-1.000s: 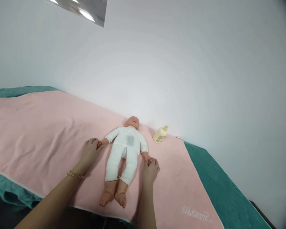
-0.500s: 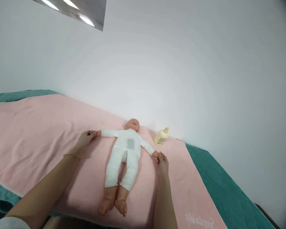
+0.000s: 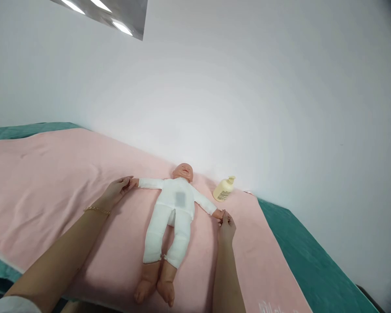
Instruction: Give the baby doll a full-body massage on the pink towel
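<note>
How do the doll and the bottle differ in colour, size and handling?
The doll wears white; the bottle is pale yellow.
The doll is much larger than the bottle.
The left hand and right hand hold the doll's hands; neither touches the bottle.
Both are on the pink blanket.

A pink blanket (image 3: 257,243) lies on the green-covered surface (image 3: 313,252). A doll (image 3: 173,195) lies on it, head (image 3: 184,172) near the far edge; a pump bottle (image 3: 223,189) sits near that edge.

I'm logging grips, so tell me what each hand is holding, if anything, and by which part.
The doll, by its hands: the person's left hand holds one, the right hand the other.
</note>
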Demonstrator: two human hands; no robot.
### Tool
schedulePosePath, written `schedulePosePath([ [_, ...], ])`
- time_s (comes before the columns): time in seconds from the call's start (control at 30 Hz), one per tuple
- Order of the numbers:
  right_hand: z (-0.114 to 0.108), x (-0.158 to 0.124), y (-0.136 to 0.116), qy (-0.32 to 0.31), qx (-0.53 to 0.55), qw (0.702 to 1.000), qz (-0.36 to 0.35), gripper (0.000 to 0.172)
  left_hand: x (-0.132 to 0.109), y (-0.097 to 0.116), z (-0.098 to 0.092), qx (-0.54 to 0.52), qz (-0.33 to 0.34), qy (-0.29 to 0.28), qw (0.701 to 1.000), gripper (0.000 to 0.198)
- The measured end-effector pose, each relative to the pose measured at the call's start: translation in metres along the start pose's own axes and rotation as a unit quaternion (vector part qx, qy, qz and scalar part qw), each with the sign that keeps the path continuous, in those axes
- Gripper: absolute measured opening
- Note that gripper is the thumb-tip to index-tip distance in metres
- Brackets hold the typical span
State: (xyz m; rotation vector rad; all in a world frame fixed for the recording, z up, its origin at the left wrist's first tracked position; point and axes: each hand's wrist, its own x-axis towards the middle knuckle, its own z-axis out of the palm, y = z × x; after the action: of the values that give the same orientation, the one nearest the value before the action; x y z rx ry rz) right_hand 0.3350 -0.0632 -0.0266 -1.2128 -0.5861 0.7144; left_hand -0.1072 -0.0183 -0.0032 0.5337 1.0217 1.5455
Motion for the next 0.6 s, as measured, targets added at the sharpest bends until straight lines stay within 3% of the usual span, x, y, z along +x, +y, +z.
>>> schedulePosePath([
  [0.3,-0.004,0.0,-0.007,-0.053,0.041,0.998,0.017,0.064,-0.004,0.004,0.002,-0.068,-0.02,-0.005,0.997,0.025],
  [0.6,0.0,-0.009,-0.014,-0.046,0.038,0.998,0.031,0.054,-0.009,0.0,0.003,-0.004,0.003,-0.018,1.0,0.026],
])
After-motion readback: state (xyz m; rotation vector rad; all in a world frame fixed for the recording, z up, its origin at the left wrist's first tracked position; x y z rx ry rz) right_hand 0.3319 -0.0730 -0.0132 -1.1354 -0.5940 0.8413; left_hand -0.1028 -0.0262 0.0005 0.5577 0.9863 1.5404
